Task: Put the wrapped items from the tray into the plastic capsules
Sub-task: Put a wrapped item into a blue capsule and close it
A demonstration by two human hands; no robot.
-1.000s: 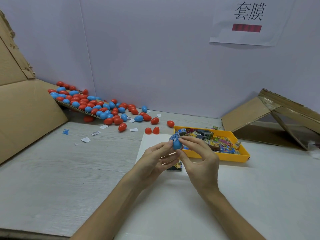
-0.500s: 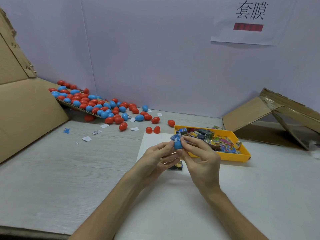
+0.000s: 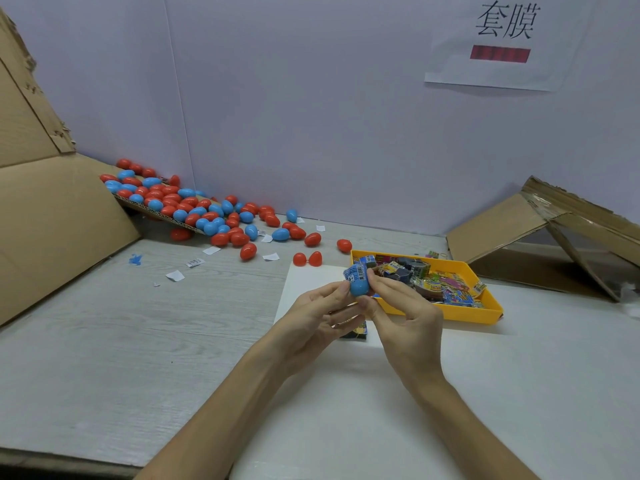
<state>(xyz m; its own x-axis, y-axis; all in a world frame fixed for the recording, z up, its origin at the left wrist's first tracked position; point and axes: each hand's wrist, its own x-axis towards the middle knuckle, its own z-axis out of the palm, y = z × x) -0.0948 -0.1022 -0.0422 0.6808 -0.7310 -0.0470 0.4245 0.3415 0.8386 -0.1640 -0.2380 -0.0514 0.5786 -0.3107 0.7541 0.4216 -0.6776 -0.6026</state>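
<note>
A blue capsule half (image 3: 359,287) with a blue wrapped item (image 3: 356,273) sticking out of its top is held between both hands above the white sheet. My left hand (image 3: 318,315) pinches the capsule from the left. My right hand (image 3: 403,311) pinches it from the right, one finger on the wrapped item. The yellow tray (image 3: 460,311) just behind my right hand holds several colourful wrapped items (image 3: 446,287). A small dark wrapped item (image 3: 356,332) lies on the sheet under my hands, mostly hidden.
A heap of red and blue capsules (image 3: 194,206) spills off a cardboard flap at the back left; loose red ones (image 3: 306,259) lie near the white sheet (image 3: 346,410). Paper scraps (image 3: 175,275) dot the grey table. Cardboard boxes stand left (image 3: 52,220) and right (image 3: 554,244).
Both hands stayed close together with the capsule. My right fingers have shifted down over the wrapped item, which sits a little deeper in the blue half.
</note>
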